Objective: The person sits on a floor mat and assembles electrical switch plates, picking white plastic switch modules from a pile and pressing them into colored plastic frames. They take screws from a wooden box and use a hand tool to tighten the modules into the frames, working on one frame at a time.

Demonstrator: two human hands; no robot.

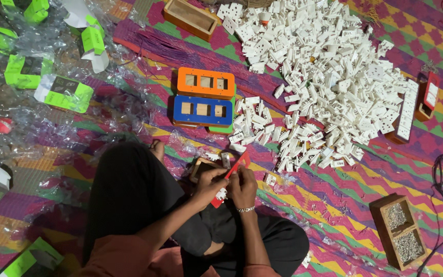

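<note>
Here we hold a red plate [230,177] over our lap; its long axis slants far-right to near-left. Our left hand [209,183] and right hand [243,187] both pinch it, the right nearer the small white socket [222,194] at its near end.

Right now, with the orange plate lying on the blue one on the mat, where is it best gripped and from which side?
Probably by its long edges, from above. The orange plate lies flat on the blue plate, slightly offset, so its far edge and short ends overhang clear of it. The pile of white parts crowds the right end, so the left end is freer.
</note>
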